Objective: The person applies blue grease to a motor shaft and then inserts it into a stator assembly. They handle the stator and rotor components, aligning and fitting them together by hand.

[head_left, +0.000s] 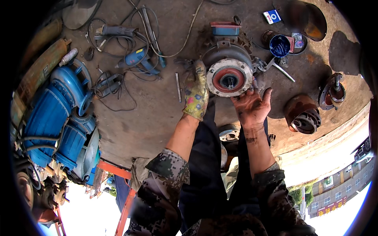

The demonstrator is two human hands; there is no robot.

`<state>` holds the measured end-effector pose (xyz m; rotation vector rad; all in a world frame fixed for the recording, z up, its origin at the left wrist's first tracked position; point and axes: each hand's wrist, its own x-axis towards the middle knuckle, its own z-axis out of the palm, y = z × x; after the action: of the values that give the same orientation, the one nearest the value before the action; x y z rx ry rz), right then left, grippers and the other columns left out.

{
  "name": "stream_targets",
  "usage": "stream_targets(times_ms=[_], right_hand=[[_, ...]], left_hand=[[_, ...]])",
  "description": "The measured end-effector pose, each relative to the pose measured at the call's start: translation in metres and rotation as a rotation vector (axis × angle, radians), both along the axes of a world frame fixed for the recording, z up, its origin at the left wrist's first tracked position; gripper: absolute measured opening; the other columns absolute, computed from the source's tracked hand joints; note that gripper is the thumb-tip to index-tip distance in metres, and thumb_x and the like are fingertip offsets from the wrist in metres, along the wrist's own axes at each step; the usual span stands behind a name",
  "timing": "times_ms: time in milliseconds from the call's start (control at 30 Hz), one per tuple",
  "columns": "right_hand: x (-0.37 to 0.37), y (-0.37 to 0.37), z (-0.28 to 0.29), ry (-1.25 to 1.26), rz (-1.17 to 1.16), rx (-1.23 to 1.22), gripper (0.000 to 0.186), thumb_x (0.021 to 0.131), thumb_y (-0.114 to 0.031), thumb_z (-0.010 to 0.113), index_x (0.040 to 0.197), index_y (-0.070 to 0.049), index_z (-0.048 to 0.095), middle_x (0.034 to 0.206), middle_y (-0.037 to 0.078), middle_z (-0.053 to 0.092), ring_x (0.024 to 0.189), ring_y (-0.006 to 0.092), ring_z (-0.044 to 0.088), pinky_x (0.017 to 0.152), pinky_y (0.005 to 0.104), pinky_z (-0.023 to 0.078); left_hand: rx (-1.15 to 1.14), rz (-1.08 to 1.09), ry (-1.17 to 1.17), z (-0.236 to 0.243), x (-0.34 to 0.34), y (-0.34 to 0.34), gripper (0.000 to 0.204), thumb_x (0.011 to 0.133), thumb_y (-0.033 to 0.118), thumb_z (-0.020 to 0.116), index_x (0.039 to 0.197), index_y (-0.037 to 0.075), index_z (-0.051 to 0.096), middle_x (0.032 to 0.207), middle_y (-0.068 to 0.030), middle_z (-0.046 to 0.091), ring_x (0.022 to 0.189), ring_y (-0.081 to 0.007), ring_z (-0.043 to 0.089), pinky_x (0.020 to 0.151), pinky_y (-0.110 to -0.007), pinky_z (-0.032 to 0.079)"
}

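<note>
A dark, greasy electric motor or pump body [228, 51] sits on the ground in front of me, its round pale flange [214, 87] facing me. Inside the flange is a reddish ring around a dark shaft hole. My left hand [196, 90], in a stained yellowish glove, is stretched along the flange's left side; some of its fingers are hard to make out. My right hand [253, 106] is bare and smeared with grease. Its palm is turned up, the thumb apart, and the fingertips touch the flange's lower right edge. Neither hand has a tool that I can see.
At left lie a blue drill [138, 57], an angle grinder [118, 30], looping cords and blue pumps [45, 118]. A pot of dark blue grease [280, 46], a hammer-like tool [282, 70], a rusty cylindrical housing [301, 112] and a flanged part [332, 92] stand right.
</note>
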<state>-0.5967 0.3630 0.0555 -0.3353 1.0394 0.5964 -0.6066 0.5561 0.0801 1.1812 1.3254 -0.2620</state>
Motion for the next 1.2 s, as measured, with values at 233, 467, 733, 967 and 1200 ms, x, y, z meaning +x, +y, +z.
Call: stream_targets(times_ms=[233, 467, 733, 967, 1200], right_hand=[[-0.005, 0.001, 0.001, 0.045, 0.022, -0.065, 0.073, 0.102, -0.070, 0.043, 0.151, -0.016, 0.045, 0.126, 0.003, 0.070, 0.130, 0.0287, 0.058, 0.112, 0.0637, 0.034], [-0.001, 0.010, 0.005, 0.082, 0.035, -0.123, 0.071, 0.102, -0.070, 0.042, 0.148, -0.016, 0.047, 0.127, 0.001, 0.070, 0.128, 0.0281, 0.058, 0.113, 0.0643, 0.031], [0.002, 0.013, 0.007, 0.120, 0.010, -0.150, 0.071, 0.102, -0.067, 0.046, 0.149, -0.015, 0.045, 0.143, 0.006, 0.060, 0.140, 0.0309, 0.047, 0.116, 0.0652, 0.027], [-0.004, 0.001, 0.002, 0.038, 0.010, -0.048, 0.074, 0.102, -0.066, 0.046, 0.155, -0.015, 0.039, 0.148, 0.009, 0.057, 0.143, 0.0324, 0.044, 0.117, 0.0660, 0.027], [-0.002, 0.003, 0.002, -0.054, 0.087, -0.087, 0.077, 0.101, -0.065, 0.049, 0.154, -0.010, 0.041, 0.112, 0.006, 0.074, 0.135, 0.0293, 0.054, 0.116, 0.0694, 0.026]], left_hand=[[-0.050, -0.017, -0.002, 0.006, 0.010, 0.004, 0.069, 0.108, 0.055, 0.050, 0.135, -0.008, 0.060, 0.127, -0.0114, 0.067, 0.115, -0.0197, 0.059, 0.101, -0.036, 0.046], [0.005, -0.099, -0.023, -0.002, 0.007, 0.009, 0.072, 0.107, 0.057, 0.050, 0.137, -0.007, 0.059, 0.132, -0.0145, 0.065, 0.119, -0.0222, 0.058, 0.104, -0.036, 0.045], [0.073, -0.087, -0.056, -0.005, 0.005, 0.005, 0.056, 0.108, 0.048, 0.054, 0.124, -0.004, 0.066, 0.114, -0.0135, 0.073, 0.102, -0.0191, 0.064, 0.089, -0.036, 0.051], [0.353, -0.245, -0.225, -0.035, -0.026, -0.012, 0.047, 0.108, 0.040, 0.053, 0.128, -0.002, 0.063, 0.113, -0.0255, 0.069, 0.105, -0.0425, 0.065, 0.091, -0.047, 0.050], [0.416, -0.217, -0.236, -0.017, -0.024, -0.020, 0.041, 0.107, 0.034, 0.055, 0.123, -0.003, 0.062, 0.108, -0.0257, 0.069, 0.102, -0.0452, 0.065, 0.088, -0.050, 0.051]])
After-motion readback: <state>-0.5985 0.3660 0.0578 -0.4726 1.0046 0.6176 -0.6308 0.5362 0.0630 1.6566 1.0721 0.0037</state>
